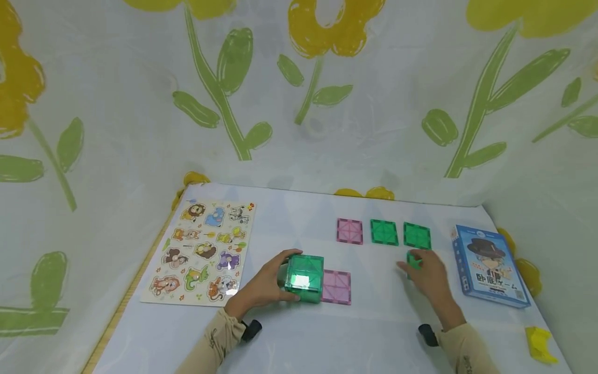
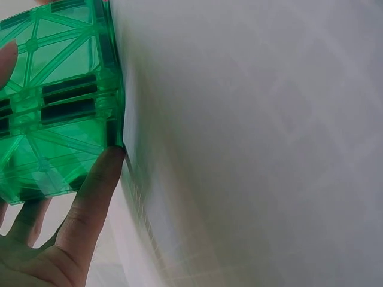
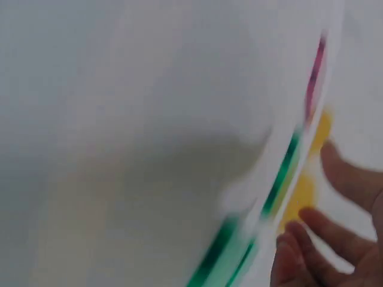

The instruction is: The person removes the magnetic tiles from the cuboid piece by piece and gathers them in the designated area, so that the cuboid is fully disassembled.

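Note:
In the head view, my left hand (image 1: 267, 280) grips a box shape of translucent green magnetic tiles (image 1: 304, 278) by its left side, fingers at the back and thumb along the front. The left wrist view shows a finger (image 2: 90, 218) pressed to an edge of the green tiles (image 2: 66, 54). A pink tile (image 1: 337, 286) lies flat against the box's right side. My right hand (image 1: 431, 275) hovers over a green tile (image 1: 413, 259), partly hidden beneath it. In the right wrist view, the fingers (image 3: 341, 236) and thumb are loosely bent and apart, nothing visible between them.
A pink tile (image 1: 349, 231) and two green tiles, one in the middle (image 1: 384, 232) and one at right (image 1: 417, 236), lie in a row farther back. An animal puzzle board (image 1: 156, 265) is at left. A blue game box (image 1: 490, 265) and a yellow crumpled piece (image 1: 540, 344) are at right.

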Demonstrator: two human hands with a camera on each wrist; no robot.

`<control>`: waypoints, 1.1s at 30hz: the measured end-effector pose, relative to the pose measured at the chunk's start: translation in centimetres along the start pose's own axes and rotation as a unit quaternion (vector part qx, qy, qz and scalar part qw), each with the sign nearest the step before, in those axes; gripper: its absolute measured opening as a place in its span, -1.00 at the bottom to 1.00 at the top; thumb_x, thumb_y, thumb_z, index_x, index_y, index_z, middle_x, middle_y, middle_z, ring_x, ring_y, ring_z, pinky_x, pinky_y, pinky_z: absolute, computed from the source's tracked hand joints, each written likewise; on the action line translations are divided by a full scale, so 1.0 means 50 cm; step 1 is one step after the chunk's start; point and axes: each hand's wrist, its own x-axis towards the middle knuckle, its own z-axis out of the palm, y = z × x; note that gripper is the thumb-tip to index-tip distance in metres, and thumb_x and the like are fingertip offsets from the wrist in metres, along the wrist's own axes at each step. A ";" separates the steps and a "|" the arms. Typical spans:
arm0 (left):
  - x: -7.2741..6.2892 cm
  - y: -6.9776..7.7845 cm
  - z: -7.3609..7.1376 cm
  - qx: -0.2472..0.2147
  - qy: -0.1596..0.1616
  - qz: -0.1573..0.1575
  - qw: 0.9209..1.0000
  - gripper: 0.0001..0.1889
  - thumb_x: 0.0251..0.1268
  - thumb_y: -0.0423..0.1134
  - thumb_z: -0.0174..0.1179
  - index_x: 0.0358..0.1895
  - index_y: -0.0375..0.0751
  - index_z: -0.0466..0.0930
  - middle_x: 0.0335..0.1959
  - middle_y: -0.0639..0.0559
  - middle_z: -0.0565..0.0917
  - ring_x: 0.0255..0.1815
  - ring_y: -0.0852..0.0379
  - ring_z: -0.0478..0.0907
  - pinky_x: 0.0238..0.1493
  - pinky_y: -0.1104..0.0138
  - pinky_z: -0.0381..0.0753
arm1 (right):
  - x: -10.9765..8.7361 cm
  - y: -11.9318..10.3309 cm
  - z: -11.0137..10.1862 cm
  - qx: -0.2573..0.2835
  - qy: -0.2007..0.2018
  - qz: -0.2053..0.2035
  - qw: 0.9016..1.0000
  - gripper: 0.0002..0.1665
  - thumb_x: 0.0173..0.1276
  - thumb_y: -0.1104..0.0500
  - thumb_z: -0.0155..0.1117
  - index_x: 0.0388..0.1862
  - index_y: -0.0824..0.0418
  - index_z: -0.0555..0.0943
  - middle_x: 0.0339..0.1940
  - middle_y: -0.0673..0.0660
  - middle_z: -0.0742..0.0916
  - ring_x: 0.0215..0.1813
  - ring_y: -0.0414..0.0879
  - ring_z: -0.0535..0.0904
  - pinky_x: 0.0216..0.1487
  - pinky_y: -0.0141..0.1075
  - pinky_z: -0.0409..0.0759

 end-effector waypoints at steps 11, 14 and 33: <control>-0.001 -0.004 0.006 -0.002 -0.002 0.001 1.000 0.09 -0.17 -0.22 0.63 0.52 0.18 0.17 0.51 -0.04 0.34 0.53 -0.21 0.27 0.49 -0.27 0.26 | -0.086 -0.182 0.126 -0.010 -0.137 -0.144 0.980 0.06 -0.21 -0.04 0.76 0.32 0.28 0.56 0.09 0.10 0.55 0.11 -0.05 0.43 0.18 -0.08 0.60; -0.002 -0.001 0.006 -0.002 -0.001 -0.003 1.000 0.10 -0.18 -0.22 0.63 0.52 0.15 0.17 0.51 -0.04 0.35 0.54 -0.22 0.26 0.49 -0.29 0.24 | -0.080 -0.182 0.131 -0.013 -0.140 -0.140 0.980 0.04 -0.22 -0.03 0.77 0.29 0.27 0.57 0.11 0.11 0.55 0.14 -0.04 0.44 0.22 -0.08 0.60; 0.000 0.003 -0.001 0.002 0.000 -0.007 1.000 0.10 -0.19 -0.21 0.64 0.51 0.17 0.18 0.50 -0.02 0.36 0.52 -0.19 0.28 0.49 -0.27 0.26 | -0.037 -0.103 0.072 -0.042 -0.140 -0.129 0.981 0.04 -0.10 -0.25 0.67 0.27 0.29 0.56 0.11 0.15 0.59 0.13 0.00 0.52 0.22 0.03 0.66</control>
